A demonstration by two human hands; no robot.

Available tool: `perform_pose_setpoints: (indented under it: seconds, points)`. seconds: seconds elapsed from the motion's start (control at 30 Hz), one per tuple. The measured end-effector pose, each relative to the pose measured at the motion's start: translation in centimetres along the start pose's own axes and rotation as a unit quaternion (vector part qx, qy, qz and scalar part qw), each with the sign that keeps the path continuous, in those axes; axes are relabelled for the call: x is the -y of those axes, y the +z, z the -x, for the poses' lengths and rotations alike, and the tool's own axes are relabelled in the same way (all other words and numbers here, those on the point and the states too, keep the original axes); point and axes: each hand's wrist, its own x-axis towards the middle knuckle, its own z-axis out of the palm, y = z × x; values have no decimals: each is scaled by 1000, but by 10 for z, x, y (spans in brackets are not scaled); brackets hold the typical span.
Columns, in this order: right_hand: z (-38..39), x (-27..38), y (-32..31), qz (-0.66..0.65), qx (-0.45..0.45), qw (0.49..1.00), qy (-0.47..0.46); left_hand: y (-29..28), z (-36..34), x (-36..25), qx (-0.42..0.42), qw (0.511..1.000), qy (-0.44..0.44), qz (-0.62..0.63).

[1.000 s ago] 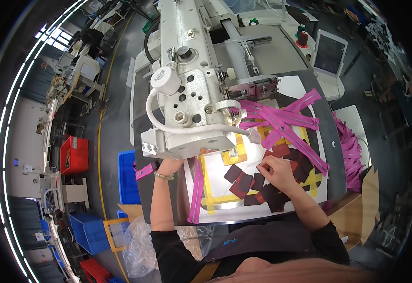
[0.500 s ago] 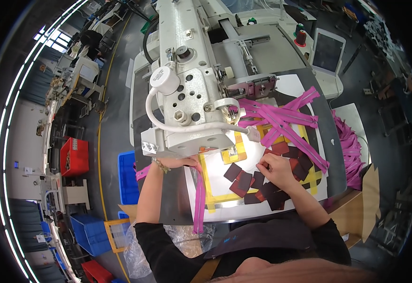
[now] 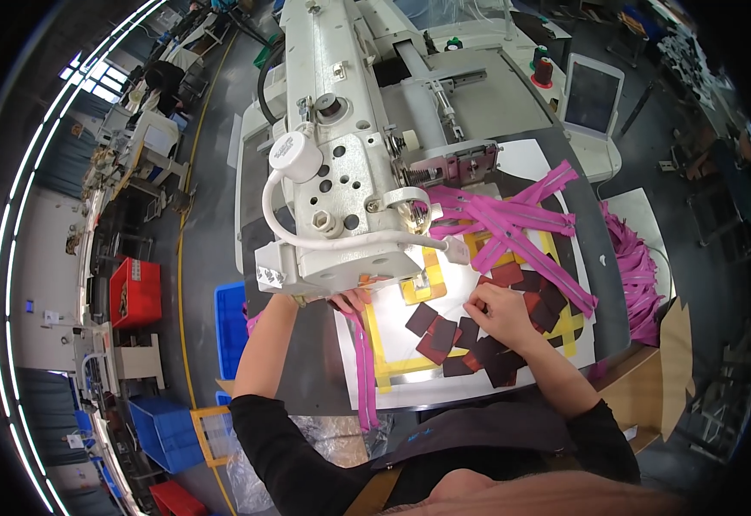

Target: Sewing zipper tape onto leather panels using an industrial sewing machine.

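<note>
My left hand (image 3: 353, 299) is at the left edge of the white work sheet (image 3: 401, 397), partly hidden under the head of a white sewing machine (image 3: 341, 181). Its fingers close on the upper end of a magenta zipper (image 3: 365, 370), which hangs down over the table's front edge. Fingers curled into a pinch, my right hand (image 3: 497, 311) rests over the sheet; whatever it may hold cannot be made out. Around it lie several dark red and black square patches (image 3: 438, 338). Behind it, more magenta zippers (image 3: 513, 225) lie crossed over a yellow-edged template (image 3: 424, 284).
A heap of magenta zippers (image 3: 633, 275) lies to the right, above an open cardboard box (image 3: 642, 387). Blue bins (image 3: 231, 327) and a red bin (image 3: 136, 292) stand at left. A screen (image 3: 593, 96) and thread spools (image 3: 543, 70) are at the back right.
My left hand has shifted further under the machine head, its forearm moving slightly left. The hanging zipper moved a little. My right hand stays nearly in place, still pinched.
</note>
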Motion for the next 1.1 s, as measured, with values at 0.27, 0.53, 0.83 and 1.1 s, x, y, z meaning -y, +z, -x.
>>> perform_pose_setpoints:
  seconds: [0.27, 0.53, 0.83, 1.1]
  points:
    - [0, 0, 2, -1, -4, 1000, -6, 4, -12, 2, 5, 992, -9, -129]
    - [-1, 0, 1, -5, -7, 1000, -5, 10, -14, 6, -4, 934, -29, -356]
    - [-1, -1, 1, 6, -3, 1000, -15, 19, 5, 39, -114, 838, 41, -531]
    - [-1, 0, 2, 5, -6, 1000, -18, 26, 18, 67, -192, 864, 42, -465]
